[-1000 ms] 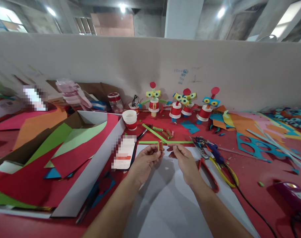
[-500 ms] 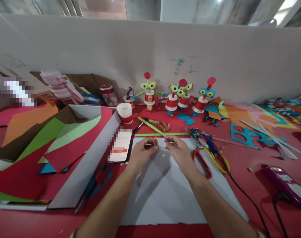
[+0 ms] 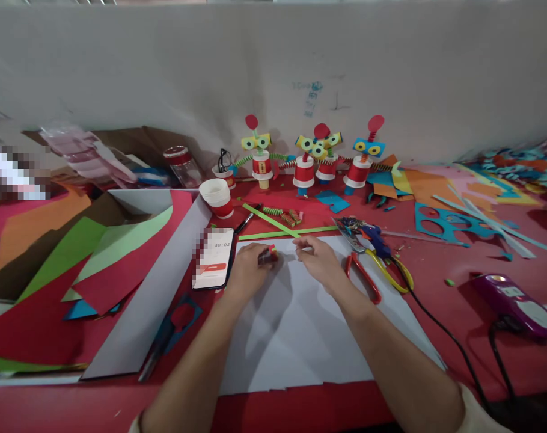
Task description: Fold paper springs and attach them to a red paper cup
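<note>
Red table (image 3: 436, 313) fills the frame, cluttered edge to edge. I read the white sheet (image 3: 296, 337) at lower centre as the work mat, and it is the only bare room. A coloured paper pile (image 3: 97, 264) crowds the left, scissors (image 3: 372, 273) lie just right of the sheet, and a phone (image 3: 213, 258) sits just beside its upper left corner. Left hand (image 3: 246, 273) is curled round the small folded paper piece (image 3: 268, 254), low on the sheet near its top edge, likely to steady it. Right hand (image 3: 316, 258) is just beside it, fingers drawn narrow, tips on the sheet. I can't tell if it grips anything.
</note>
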Action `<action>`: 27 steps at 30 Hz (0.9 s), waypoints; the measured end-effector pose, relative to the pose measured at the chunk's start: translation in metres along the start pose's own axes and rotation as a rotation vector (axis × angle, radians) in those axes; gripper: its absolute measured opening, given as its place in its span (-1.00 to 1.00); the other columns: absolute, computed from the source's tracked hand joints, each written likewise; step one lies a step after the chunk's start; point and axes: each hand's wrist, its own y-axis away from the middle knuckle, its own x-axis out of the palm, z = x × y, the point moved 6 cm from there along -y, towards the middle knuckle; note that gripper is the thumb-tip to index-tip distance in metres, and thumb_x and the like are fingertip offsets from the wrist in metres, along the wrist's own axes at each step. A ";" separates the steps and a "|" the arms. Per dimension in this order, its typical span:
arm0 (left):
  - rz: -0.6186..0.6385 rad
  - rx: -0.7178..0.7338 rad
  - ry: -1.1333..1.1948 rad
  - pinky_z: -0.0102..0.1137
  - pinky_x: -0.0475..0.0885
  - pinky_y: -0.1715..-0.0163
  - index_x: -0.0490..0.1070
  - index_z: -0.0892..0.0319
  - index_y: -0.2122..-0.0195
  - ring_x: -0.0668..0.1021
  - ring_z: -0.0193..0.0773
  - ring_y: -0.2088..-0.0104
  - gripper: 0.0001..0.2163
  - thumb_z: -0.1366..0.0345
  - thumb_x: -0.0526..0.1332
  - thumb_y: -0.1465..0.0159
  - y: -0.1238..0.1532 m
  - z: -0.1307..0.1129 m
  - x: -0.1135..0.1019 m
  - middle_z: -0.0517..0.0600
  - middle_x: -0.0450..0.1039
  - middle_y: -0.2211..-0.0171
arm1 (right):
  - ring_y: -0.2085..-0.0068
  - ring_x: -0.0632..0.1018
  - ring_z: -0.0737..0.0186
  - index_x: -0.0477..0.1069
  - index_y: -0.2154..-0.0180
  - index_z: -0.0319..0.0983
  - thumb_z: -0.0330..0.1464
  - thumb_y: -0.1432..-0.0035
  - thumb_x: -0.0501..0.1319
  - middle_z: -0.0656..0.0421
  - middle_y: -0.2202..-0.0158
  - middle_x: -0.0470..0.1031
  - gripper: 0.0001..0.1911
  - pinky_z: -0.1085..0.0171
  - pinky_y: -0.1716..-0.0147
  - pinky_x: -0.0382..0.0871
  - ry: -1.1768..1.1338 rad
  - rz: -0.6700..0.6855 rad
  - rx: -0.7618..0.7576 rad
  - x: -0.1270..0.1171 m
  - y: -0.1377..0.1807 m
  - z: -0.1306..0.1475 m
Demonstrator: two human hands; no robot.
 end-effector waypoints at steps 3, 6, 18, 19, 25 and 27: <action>-0.018 -0.079 0.085 -0.32 0.37 0.08 0.50 0.13 0.16 0.54 -0.13 0.09 -0.62 0.60 0.15 -0.02 -0.001 0.011 -0.010 0.05 0.55 0.11 | 0.40 0.47 0.28 0.48 0.22 -0.18 -0.39 0.00 0.11 0.19 0.31 0.51 -0.72 0.26 0.33 0.33 0.022 0.012 -0.002 0.001 0.000 -0.001; -0.060 -0.111 0.135 -0.31 0.39 0.07 0.51 0.12 0.18 0.56 -0.14 0.11 -0.59 0.65 0.11 -0.01 -0.001 0.016 -0.020 0.03 0.57 0.15 | 0.39 0.48 0.30 0.47 0.22 -0.17 -0.40 0.01 0.11 0.18 0.23 0.51 -0.73 0.26 0.32 0.34 0.046 0.019 -0.028 0.003 0.001 -0.001; -0.119 -0.149 0.167 -0.34 0.38 0.24 0.46 0.10 0.13 0.52 -0.21 0.30 -0.63 0.51 0.28 -0.02 0.000 0.011 -0.014 0.02 0.52 0.20 | 0.37 0.50 0.26 0.49 0.28 -0.16 -0.37 -0.03 0.13 0.18 0.29 0.54 -0.80 0.25 0.30 0.36 0.106 0.039 -0.074 0.004 0.001 0.000; -0.109 -0.139 0.152 -0.33 0.38 0.24 0.45 0.11 0.11 0.51 -0.21 0.30 -0.64 0.49 0.28 -0.04 0.000 0.008 -0.012 0.04 0.52 0.20 | 0.36 0.50 0.26 0.49 0.27 -0.17 -0.37 -0.04 0.13 0.18 0.29 0.54 -0.79 0.24 0.29 0.36 0.118 0.043 -0.082 0.005 0.001 0.002; -0.182 -0.068 0.139 -0.27 0.35 0.16 0.34 0.14 -0.03 0.49 -0.09 0.18 -0.54 0.36 0.30 -0.07 0.005 -0.009 0.000 0.13 0.45 0.13 | 0.36 0.51 0.24 0.51 0.27 -0.17 -0.43 -0.03 0.14 0.16 0.29 0.55 -0.78 0.23 0.27 0.36 0.167 0.059 -0.093 0.005 0.002 0.007; -0.199 -0.085 0.124 -0.25 0.34 0.15 0.30 0.16 -0.06 0.48 -0.04 0.13 -0.50 0.34 0.31 -0.06 0.006 -0.010 0.002 0.15 0.43 0.12 | 0.37 0.50 0.24 0.51 0.28 -0.17 -0.43 -0.02 0.14 0.17 0.31 0.55 -0.78 0.23 0.27 0.36 0.176 0.058 -0.096 0.004 0.002 0.008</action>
